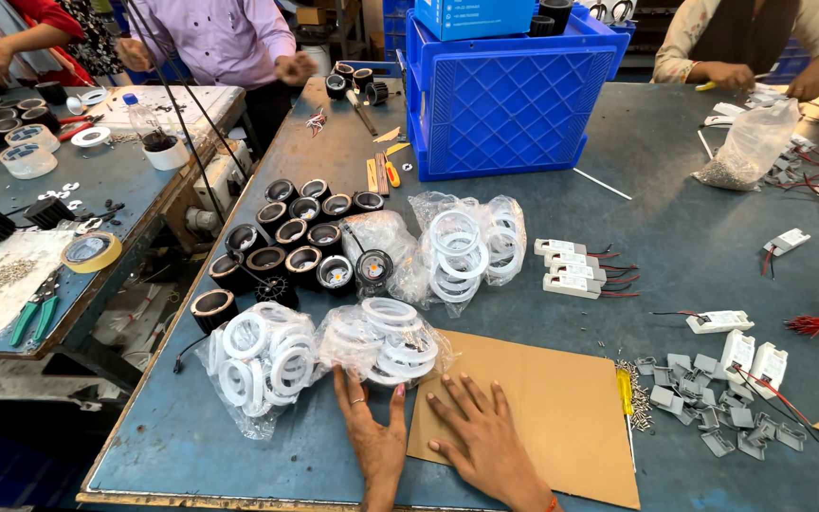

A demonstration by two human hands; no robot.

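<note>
Dark blue-grey metal worktable (713,237) with worn yellowed edge; second bench (135,204) left across a narrow gap; dim, cluttered floor (11,446) beneath; even overhead lighting.

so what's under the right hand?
The right hand lies flat on the brown cardboard sheet, which rests on the blue-grey table. Anything beneath the cardboard is covered.

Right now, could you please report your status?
Left hand flat, beside bagged white rings. Right hand flat on cardboard sheet. Both hands open, holding nothing.
</note>
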